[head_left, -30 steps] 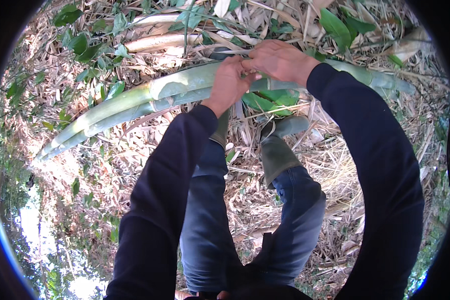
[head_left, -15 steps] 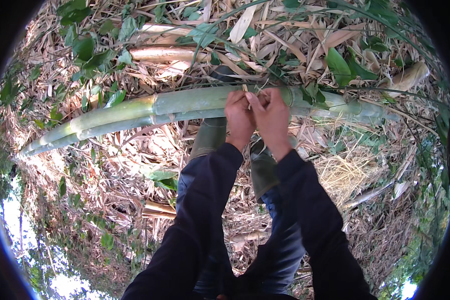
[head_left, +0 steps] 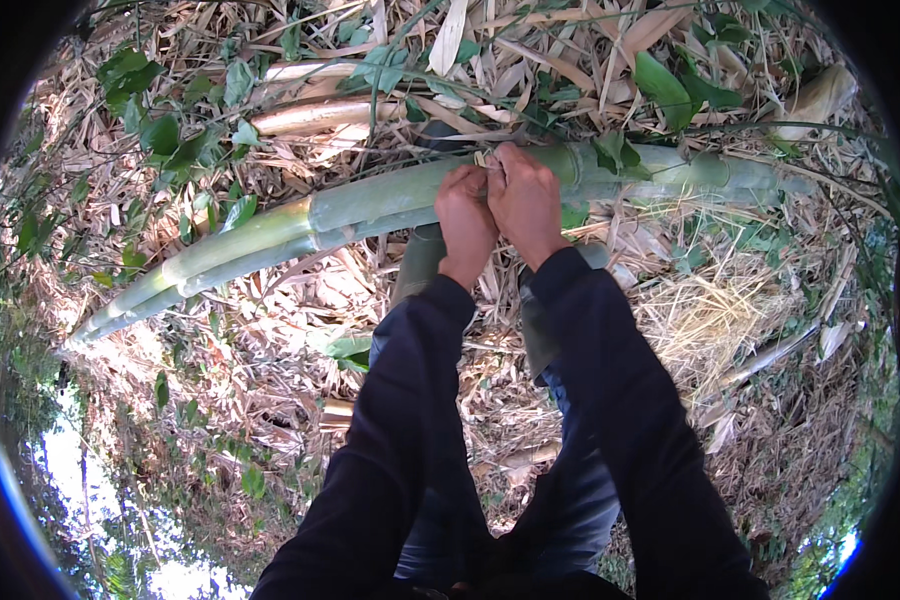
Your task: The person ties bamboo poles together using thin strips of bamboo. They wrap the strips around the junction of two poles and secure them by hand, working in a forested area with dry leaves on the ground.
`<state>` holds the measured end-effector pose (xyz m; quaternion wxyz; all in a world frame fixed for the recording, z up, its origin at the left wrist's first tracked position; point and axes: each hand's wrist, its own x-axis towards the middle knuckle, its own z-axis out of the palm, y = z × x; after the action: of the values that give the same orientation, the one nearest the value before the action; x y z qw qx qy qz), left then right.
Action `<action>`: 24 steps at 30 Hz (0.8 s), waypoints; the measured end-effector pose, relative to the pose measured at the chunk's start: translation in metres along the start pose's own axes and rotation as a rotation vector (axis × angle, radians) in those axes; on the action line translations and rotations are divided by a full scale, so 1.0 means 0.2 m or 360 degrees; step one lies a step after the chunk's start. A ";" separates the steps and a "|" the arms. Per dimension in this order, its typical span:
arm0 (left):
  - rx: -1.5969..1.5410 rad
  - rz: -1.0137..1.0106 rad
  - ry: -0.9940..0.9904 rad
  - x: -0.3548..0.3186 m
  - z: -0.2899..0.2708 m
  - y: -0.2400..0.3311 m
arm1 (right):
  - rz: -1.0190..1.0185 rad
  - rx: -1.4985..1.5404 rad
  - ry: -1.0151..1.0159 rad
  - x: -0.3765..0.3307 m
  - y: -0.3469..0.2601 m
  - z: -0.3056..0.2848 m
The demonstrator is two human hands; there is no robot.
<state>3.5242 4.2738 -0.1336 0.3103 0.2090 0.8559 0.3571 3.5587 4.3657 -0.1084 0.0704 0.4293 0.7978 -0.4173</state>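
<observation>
Two green bamboo poles [head_left: 380,200] lie side by side across the ground, jointed and bowed. My left hand [head_left: 465,222] and my right hand [head_left: 526,200] meet over their middle, fingers bent and pressed together. Between the fingertips a short end of a thin pale strip [head_left: 480,159] sticks up. The rest of that strip is hidden by my hands, so whether it passes around the poles I cannot tell.
My boots [head_left: 422,262] stand under and beside the poles. Dry leaf litter [head_left: 300,310] covers the ground. To the right lies a heap of straw [head_left: 715,315]. Beyond the poles are a cut brown stem [head_left: 315,115], a pale stump [head_left: 815,100] and green vines [head_left: 665,90].
The view has shifted and tilted slightly. My hands stay together over the poles, the right one turned more back-up, with its fingertips now beyond the left's.
</observation>
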 end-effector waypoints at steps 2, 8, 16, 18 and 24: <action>-0.0382 -0.0378 -0.0348 0.02 -0.13 -0.02 | -0.0264 0.0012 -0.0161 -0.03 0.02 -0.03; -0.0873 -0.1504 -0.0977 0.25 -0.41 -0.01 | -0.0943 -0.0403 -0.0671 -0.11 0.08 -0.07; 0.1035 -0.0389 -0.1587 0.38 -0.11 0.07 | -0.1401 -0.0850 -0.0598 -0.24 0.14 0.03; 0.1169 -0.0233 -0.1379 0.31 -0.06 0.10 | -0.1346 -0.0832 -0.0474 -0.30 0.18 0.05; 0.1182 -0.0172 -0.0950 0.10 -0.01 -0.03 | -0.0490 -0.0017 -0.0154 -0.49 0.25 0.10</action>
<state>3.5075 4.2811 -0.1444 0.4650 0.3545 0.8086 -0.0651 3.6522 4.3039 -0.1041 0.0463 0.2809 0.8521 -0.4392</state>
